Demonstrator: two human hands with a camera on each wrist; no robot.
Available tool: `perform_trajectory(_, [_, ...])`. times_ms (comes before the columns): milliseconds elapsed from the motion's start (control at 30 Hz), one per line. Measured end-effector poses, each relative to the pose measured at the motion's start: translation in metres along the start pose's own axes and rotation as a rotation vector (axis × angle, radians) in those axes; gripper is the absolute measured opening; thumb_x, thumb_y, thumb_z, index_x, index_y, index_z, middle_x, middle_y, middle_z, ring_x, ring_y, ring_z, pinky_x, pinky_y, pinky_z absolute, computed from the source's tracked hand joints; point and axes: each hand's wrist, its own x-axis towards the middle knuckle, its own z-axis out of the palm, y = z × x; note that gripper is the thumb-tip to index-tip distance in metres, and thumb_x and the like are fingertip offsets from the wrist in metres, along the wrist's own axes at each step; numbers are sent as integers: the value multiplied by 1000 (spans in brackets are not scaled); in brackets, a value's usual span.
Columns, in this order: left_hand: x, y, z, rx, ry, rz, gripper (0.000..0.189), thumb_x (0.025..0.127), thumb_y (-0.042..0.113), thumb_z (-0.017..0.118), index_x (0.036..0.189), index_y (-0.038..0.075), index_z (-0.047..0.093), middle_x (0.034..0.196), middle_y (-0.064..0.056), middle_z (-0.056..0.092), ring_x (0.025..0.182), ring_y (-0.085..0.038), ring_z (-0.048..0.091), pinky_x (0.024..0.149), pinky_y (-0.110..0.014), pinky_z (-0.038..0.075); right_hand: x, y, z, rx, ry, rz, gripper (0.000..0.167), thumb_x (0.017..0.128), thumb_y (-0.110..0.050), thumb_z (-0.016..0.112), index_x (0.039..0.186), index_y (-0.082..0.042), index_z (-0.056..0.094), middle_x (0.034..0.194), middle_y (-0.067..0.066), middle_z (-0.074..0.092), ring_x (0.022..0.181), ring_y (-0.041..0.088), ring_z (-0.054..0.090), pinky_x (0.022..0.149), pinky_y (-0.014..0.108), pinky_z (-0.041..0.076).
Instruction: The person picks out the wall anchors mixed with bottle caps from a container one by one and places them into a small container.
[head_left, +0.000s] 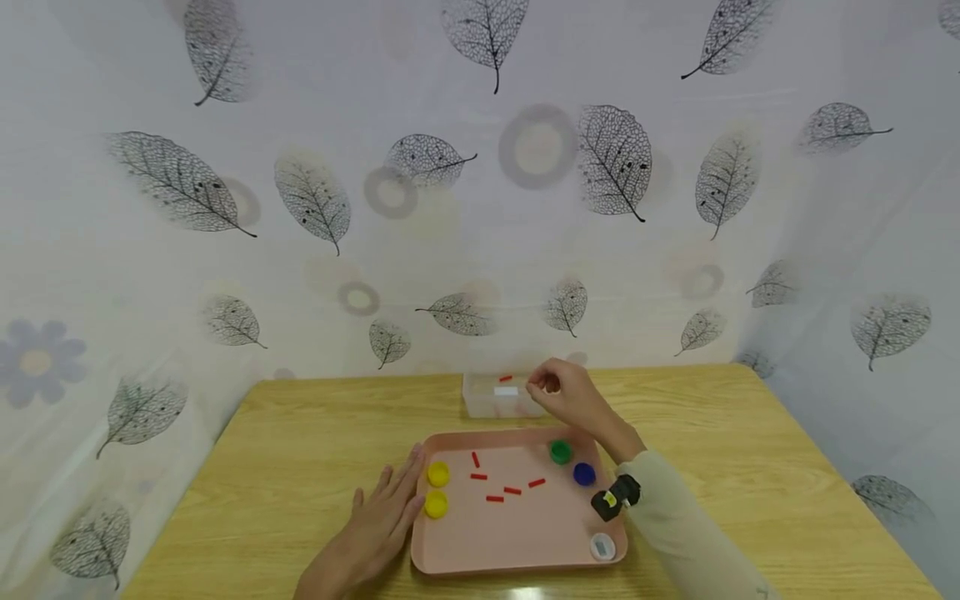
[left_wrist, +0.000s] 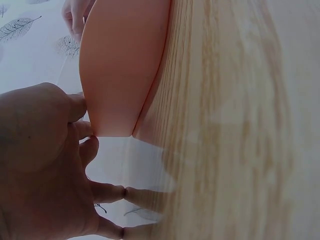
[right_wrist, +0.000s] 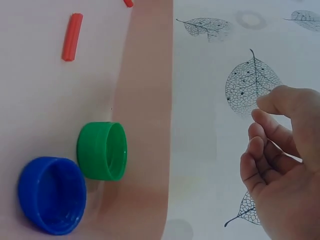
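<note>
My left hand lies along the left side of the pink tray, fingers extended and fingertips at its rim. In the left wrist view, fingers of that hand touch the tray's outer wall. My right hand hovers over the right end of the clear plastic box, behind the tray. Its thumb and index fingertips meet, the other fingers are curled, and nothing shows between them in the right wrist view. One red stick shows at the box. Several short red sticks lie scattered on the tray.
Two yellow caps sit along the tray's left side. A green cap and a blue cap stand at its back right, a white cap at its front right corner. A leaf-patterned curtain hangs behind the wooden table.
</note>
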Motion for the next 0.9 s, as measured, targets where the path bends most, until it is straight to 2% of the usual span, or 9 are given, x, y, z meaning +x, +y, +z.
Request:
perform_trajectory(233, [0,-1,0,4,-7,4,60,113,43,31,166,23,12,171,4,8,151,-51,15,103,-87,4,-12,-8,-7,44,28,43,9,95,-12,75,98,-4,72,85,-2,67,75,13,59,67,27,52])
perform_trajectory(467, [0,-1,-2,-7,-4,10,60,113,43,31,166,23,13,171,4,8,151,-51,16,103,-87,3,-24,-16,-10,58,37,34,6,92,-5,75,96,-8,72,85,-3,67,74,12,60,68,29,54])
perform_trajectory(667, [0,-3,-2,5,-8,10,60,113,42,31,166,24,10,170,5,6,151,-51,15,104,-86,3,-35,-25,-10,71,43,28,8,93,-5,75,98,-10,72,88,-5,68,77,11,61,70,30,55])
perform_trajectory(900, [1,-3,-3,7,-10,11,60,113,43,30,166,24,10,170,4,7,151,-51,16,104,-86,4,-49,-30,-8,72,88,7,10,92,-4,76,96,-12,71,89,-6,69,77,10,61,70,37,57])
